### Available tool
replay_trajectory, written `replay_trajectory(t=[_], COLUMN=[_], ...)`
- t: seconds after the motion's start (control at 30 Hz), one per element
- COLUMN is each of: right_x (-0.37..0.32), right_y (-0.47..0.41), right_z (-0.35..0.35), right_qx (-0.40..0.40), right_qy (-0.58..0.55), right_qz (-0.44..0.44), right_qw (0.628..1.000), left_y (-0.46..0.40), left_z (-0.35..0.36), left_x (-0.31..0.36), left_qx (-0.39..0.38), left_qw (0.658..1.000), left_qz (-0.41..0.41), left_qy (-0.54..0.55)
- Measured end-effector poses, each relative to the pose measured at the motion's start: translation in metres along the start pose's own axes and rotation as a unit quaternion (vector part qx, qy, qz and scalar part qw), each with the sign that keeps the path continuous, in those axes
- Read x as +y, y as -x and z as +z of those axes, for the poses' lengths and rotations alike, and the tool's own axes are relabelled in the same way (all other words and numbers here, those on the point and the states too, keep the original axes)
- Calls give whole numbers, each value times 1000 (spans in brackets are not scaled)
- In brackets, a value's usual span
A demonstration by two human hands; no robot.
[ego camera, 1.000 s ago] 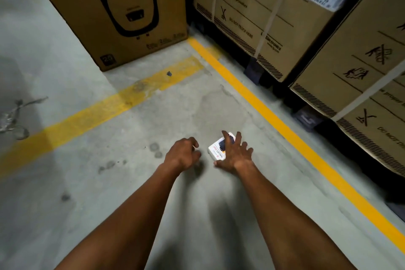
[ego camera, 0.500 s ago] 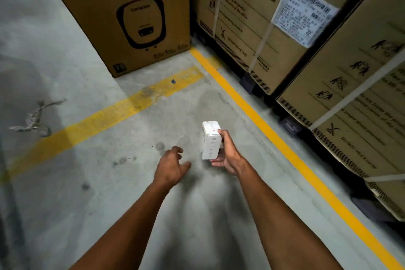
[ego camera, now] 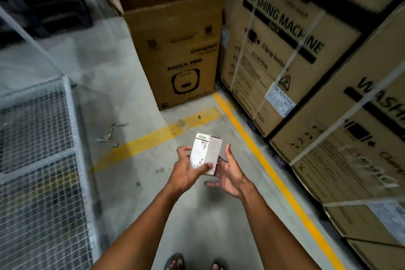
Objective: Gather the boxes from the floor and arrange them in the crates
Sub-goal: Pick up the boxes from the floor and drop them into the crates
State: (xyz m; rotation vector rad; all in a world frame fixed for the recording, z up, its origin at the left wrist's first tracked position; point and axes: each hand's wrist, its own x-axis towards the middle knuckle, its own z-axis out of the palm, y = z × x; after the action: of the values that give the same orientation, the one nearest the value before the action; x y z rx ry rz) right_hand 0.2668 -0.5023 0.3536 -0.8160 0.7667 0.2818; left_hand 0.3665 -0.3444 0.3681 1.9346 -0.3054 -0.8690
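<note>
A small white box [ego camera: 205, 152] with printed labels is held upright above the concrete floor, at about waist height. My left hand [ego camera: 188, 170] grips its left and lower side, the thumb across the box's front near the bottom. My right hand [ego camera: 228, 172] is beside the box's right edge with its fingers spread and nearly straight; its palm touches or nearly touches the box. A wire-mesh crate [ego camera: 43, 160] stands at the left, seen from above.
An open tall cardboard carton [ego camera: 175, 39] stands ahead beyond a yellow floor line [ego camera: 157, 136]. Strapped washing-machine cartons [ego camera: 285, 50] line the right side behind another yellow line. A scrap of crumpled strap [ego camera: 109, 136] lies on the floor. My sandalled feet show at the bottom.
The box left the floor in my right hand and rose. My left hand came in and took hold of it while the right hand's fingers loosened. The view tilted up and the mesh crate appeared.
</note>
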Motion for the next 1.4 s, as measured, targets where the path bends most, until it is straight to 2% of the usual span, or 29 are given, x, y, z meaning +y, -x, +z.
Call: replay_trajectory(t=[0.17, 0.37, 0.57, 0.67, 0.8, 0.97, 1.13, 1.4], right_x=[-71, -131, -173, -184, -186, -154, -91, 40], right_y=[102, 218, 309, 343, 372, 399, 432, 468], right_z=[89, 167, 235, 265, 296, 347, 422, 576], right_qx=[2, -24, -14, -52, -93, -131, -163, -266], right_qy=[-21, -14, 74, 92, 111, 149, 190, 280], right_qz=[-58, -129, -209, -237, -232, -241, -249, -236], right_qw=[998, 991, 975, 966, 962, 950, 936, 892], left_y=[80, 179, 259, 291, 332, 397, 481, 638], left_z=[-61, -108, -136, -152, -180, -225, -282, -379], left_x=[124, 247, 314, 330, 337, 320, 270, 182], left_qx=[7, 41, 81, 75, 134, 180, 252, 402], left_qw=[988, 975, 966, 963, 946, 934, 925, 874], left_qz=[-4, -6, 47, 79, 107, 125, 146, 123], left_qy=[154, 216, 239, 248, 276, 282, 245, 243])
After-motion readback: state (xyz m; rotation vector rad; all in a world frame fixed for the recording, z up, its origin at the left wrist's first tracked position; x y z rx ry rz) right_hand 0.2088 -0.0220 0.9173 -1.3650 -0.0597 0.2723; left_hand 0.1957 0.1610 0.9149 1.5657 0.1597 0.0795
